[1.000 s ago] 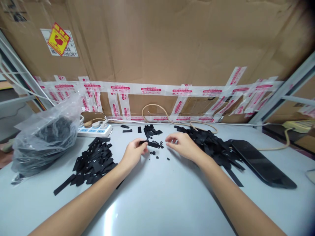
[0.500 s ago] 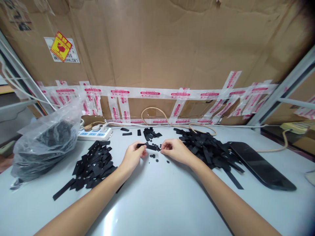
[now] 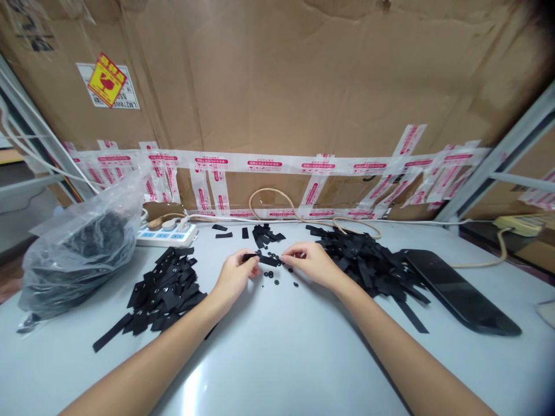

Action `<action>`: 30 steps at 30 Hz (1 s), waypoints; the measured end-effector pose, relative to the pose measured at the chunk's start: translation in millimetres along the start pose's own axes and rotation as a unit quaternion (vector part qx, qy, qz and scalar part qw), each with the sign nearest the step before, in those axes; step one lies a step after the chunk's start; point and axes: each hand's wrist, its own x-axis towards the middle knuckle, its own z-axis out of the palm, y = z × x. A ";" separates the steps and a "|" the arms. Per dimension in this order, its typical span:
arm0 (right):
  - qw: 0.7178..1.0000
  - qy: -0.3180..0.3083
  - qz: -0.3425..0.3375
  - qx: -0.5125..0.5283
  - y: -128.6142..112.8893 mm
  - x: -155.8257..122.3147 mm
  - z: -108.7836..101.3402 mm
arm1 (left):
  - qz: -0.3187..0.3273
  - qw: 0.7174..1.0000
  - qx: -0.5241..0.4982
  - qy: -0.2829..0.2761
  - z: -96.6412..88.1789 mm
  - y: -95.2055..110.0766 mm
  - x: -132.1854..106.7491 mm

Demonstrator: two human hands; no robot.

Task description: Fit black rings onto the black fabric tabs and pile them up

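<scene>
My left hand (image 3: 236, 274) pinches a short black fabric strip (image 3: 267, 261) between thumb and fingers, its free end pointing right. My right hand (image 3: 310, 263) is closed in a pinch at that free end, among small black round pieces. What sits between its fingertips is too small to make out. Several loose round black pieces (image 3: 271, 274) lie on the table below and around the strip. Left of my left hand is a heap of black strips with shiny round spots (image 3: 167, 292). Beyond my right hand spreads a bigger heap of black strips (image 3: 364, 260).
A clear plastic bag (image 3: 87, 254) with dark contents stands at the left, by a white power strip (image 3: 167, 236). A few black strips (image 3: 265, 236) lie farther back. A dark flat device (image 3: 462, 292) rests at right. A taped cardboard sheet (image 3: 277, 104) closes off the back.
My right hand has shifted slightly, its fingertips now a little higher and nearer the strip's end. The left hand and its strip stay almost in place.
</scene>
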 end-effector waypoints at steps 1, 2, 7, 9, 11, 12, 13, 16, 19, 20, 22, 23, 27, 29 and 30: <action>0.999 0.013 0.007 0.029 -1.7 0.0 0.0 | 0.001 1.000 0.000 -0.002 0.1 0.3 -0.1; 0.998 0.029 0.010 0.059 -3.9 -0.3 0.4 | 0.002 1.000 -0.001 -0.002 0.2 0.4 -0.2; 0.984 0.060 -0.001 0.168 -17.6 -5.1 12.0 | 0.011 1.000 0.005 -0.013 1.1 -1.7 0.1; 0.986 0.058 -0.012 0.156 -21.1 -7.1 19.5 | 0.023 0.999 0.008 -0.025 1.8 -3.0 -0.2; 0.990 0.066 -0.031 0.122 -22.4 -8.3 25.7 | 0.030 0.999 0.008 -0.033 2.7 -3.9 -0.7; 0.991 0.070 -0.042 0.104 -22.4 -8.6 27.9 | 0.031 0.999 0.007 -0.034 3.1 -4.1 -1.1; 0.992 0.073 -0.051 0.091 -22.1 -8.7 29.2 | 0.031 0.999 0.006 -0.033 3.5 -4.2 -1.4; 0.992 0.078 -0.063 0.074 -20.3 -8.4 30.3 | 0.030 0.999 0.007 -0.035 3.8 -3.6 -2.3; 0.992 0.083 -0.061 0.073 -18.8 -8.0 30.2 | 0.027 0.999 0.004 -0.039 2.9 -3.0 -2.8; 0.992 0.085 -0.058 0.073 -18.5 -7.9 30.4 | 0.028 0.999 0.004 -0.040 2.5 -3.1 -2.9; 0.992 0.089 -0.053 0.073 -18.0 -7.8 31.2 | 0.030 0.999 0.004 -0.045 1.7 -3.4 -3.0; 0.992 0.092 -0.049 0.074 -17.8 -7.7 31.7 | 0.030 0.998 0.004 -0.048 1.5 -3.6 -3.0; 0.992 0.090 -0.022 0.091 -16.8 -7.0 32.9 | 0.033 0.998 -0.001 -0.062 1.4 -3.8 -2.4; 0.990 0.081 -0.005 0.114 -16.0 -6.2 32.5 | 0.040 0.997 0.000 -0.067 1.2 -3.7 -2.0; 0.989 0.078 0.001 0.126 -15.6 -5.9 32.0 | 0.045 0.997 0.002 -0.066 0.8 -3.8 -1.7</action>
